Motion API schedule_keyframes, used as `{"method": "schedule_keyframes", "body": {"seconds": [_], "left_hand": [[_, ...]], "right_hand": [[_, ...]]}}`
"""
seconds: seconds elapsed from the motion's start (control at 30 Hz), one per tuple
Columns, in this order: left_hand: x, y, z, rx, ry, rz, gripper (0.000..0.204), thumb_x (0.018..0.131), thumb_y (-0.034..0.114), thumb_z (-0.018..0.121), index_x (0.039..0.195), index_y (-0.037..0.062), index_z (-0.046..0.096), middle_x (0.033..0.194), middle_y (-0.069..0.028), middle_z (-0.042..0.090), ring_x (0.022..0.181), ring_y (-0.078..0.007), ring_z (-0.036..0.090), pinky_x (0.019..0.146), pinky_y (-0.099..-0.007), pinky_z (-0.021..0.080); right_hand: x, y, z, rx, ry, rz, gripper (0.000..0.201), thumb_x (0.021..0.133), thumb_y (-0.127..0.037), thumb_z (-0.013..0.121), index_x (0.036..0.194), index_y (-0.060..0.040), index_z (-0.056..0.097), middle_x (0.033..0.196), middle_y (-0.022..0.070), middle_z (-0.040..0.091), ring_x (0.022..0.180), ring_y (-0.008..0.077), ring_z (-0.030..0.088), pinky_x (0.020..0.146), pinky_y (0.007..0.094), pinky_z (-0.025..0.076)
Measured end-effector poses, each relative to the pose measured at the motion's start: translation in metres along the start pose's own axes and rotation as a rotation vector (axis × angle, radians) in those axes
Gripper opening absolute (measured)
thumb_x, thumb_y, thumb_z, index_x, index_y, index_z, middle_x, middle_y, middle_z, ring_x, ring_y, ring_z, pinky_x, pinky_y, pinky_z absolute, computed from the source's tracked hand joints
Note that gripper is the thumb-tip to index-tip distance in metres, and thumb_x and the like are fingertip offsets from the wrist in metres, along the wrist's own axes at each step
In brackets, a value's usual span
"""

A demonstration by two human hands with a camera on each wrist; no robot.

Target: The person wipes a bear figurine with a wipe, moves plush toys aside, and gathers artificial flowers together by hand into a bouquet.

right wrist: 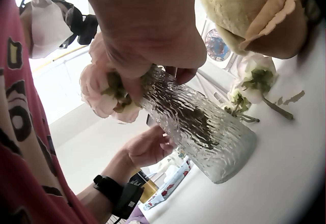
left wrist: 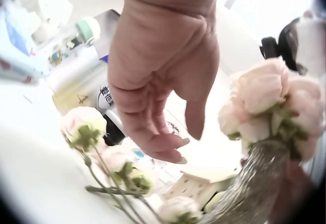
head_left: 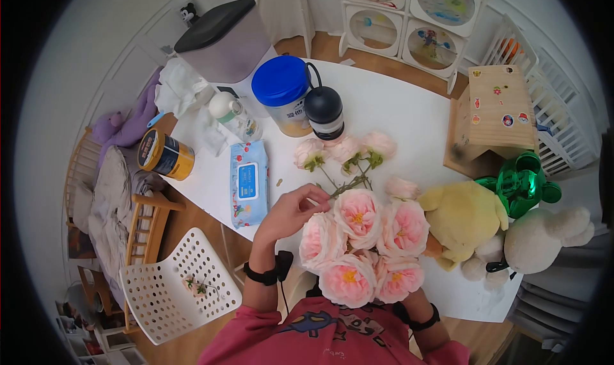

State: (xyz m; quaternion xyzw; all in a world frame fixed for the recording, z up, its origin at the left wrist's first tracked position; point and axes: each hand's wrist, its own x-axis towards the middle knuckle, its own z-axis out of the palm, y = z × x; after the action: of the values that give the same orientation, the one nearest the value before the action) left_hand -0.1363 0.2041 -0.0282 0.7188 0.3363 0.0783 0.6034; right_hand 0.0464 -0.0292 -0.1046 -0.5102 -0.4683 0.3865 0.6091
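A textured clear glass vase stands on the table, and my right hand grips it round the neck. Full pink roses fill its mouth and hide most of that hand in the head view. My left hand hovers at the left of the bouquet with fingers loosely bent and nothing between them, as the left wrist view also shows. Just beyond it, several loose pink roses with green stems lie on the white table.
A blue wipes pack, a blue-lidded tub, a black round-topped bottle and a baby bottle stand leftward and behind. Plush toys and a wooden box sit on the right. A white chair holds a small flower.
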Motion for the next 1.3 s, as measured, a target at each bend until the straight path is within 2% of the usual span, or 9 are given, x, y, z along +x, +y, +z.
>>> {"method": "schedule_keyframes", "body": {"seconds": [0.13,0.3,0.33,0.37,0.57,0.87,1.03,1.2,1.3], "left_hand": [[0.021,-0.007,0.013,0.375,0.386,-0.086,0.040,0.085,0.037,0.068,0.087,-0.0021,0.070,0.070,-0.0151,0.068,0.064,-0.0234,0.067,0.065,-0.0323,0.052],[0.062,-0.015,0.015,0.584,0.428,-0.257,0.048,0.082,0.047,0.067,0.076,-0.0005,0.072,0.060,-0.0148,0.065,0.064,-0.0269,0.069,0.064,-0.0335,0.054],[0.065,-0.015,0.016,0.552,0.440,-0.274,0.048,0.082,0.047,0.066,0.075,-0.0002,0.073,0.058,-0.0143,0.065,0.064,-0.0272,0.069,0.064,-0.0337,0.054],[0.065,-0.016,0.017,0.553,0.436,-0.274,0.048,0.082,0.047,0.066,0.075,-0.0002,0.073,0.058,-0.0143,0.065,0.064,-0.0272,0.069,0.064,-0.0337,0.054],[0.069,-0.030,0.019,0.412,0.496,-0.203,0.036,0.082,0.035,0.066,0.073,0.0004,0.071,0.057,-0.0102,0.066,0.055,-0.0186,0.067,0.059,-0.0285,0.054],[0.027,-0.017,0.011,-0.244,0.421,-0.174,0.020,0.091,0.022,0.062,0.098,0.0036,0.063,0.093,-0.0045,0.065,0.076,-0.0143,0.067,0.062,-0.0262,0.051],[-0.008,-0.009,0.007,-0.270,0.642,0.135,0.012,0.094,0.013,0.060,0.099,0.0018,0.060,0.093,-0.0070,0.065,0.086,-0.0155,0.065,0.072,-0.0264,0.049],[-0.059,0.055,-0.004,-0.134,0.819,0.417,0.008,0.094,0.005,0.055,0.097,-0.0019,0.057,0.096,-0.0124,0.065,0.085,-0.0181,0.065,0.073,-0.0289,0.051],[-0.081,0.095,0.002,-0.126,0.922,0.600,0.009,0.095,0.004,0.054,0.097,-0.0041,0.055,0.091,-0.0153,0.065,0.083,-0.0210,0.064,0.074,-0.0345,0.053]], "right_hand": [[0.008,-0.010,0.001,-0.038,-0.005,-0.092,0.027,0.069,-0.013,0.072,0.095,-0.0050,0.070,0.097,0.0101,0.069,0.090,0.0257,0.066,0.084,0.0358,0.051],[0.000,-0.011,-0.004,-0.090,-0.009,-0.178,0.027,0.070,-0.013,0.072,0.096,-0.0053,0.069,0.097,0.0103,0.069,0.091,0.0265,0.065,0.084,0.0362,0.051],[-0.009,-0.001,-0.006,-0.074,0.000,0.032,0.031,0.070,-0.014,0.073,0.099,-0.0060,0.068,0.099,0.0110,0.067,0.093,0.0280,0.064,0.086,0.0366,0.050],[-0.011,-0.002,-0.006,-0.059,0.011,0.243,0.035,0.069,-0.015,0.073,0.103,-0.0067,0.067,0.102,0.0117,0.066,0.095,0.0296,0.063,0.087,0.0370,0.049],[0.001,-0.032,-0.008,-0.320,-0.043,0.099,0.045,0.067,-0.019,0.077,0.109,-0.0061,0.064,0.111,0.0145,0.061,0.103,0.0334,0.059,0.090,0.0384,0.047],[0.001,-0.028,-0.011,-0.232,-0.041,0.101,0.048,0.067,-0.019,0.078,0.111,-0.0069,0.063,0.114,0.0156,0.059,0.105,0.0336,0.057,0.092,0.0398,0.045],[-0.004,-0.034,-0.010,-0.261,-0.041,0.227,0.045,0.067,-0.018,0.077,0.109,-0.0072,0.063,0.113,0.0147,0.059,0.102,0.0334,0.057,0.091,0.0395,0.046],[0.005,-0.068,-0.007,-0.273,0.060,0.189,0.044,0.066,-0.015,0.077,0.107,-0.0065,0.063,0.111,0.0134,0.060,0.099,0.0338,0.057,0.088,0.0384,0.046],[0.003,-0.089,-0.016,-0.546,-0.060,0.270,0.041,0.068,-0.006,0.074,0.107,-0.0051,0.062,0.109,0.0139,0.060,0.101,0.0336,0.057,0.086,0.0395,0.046]]}}
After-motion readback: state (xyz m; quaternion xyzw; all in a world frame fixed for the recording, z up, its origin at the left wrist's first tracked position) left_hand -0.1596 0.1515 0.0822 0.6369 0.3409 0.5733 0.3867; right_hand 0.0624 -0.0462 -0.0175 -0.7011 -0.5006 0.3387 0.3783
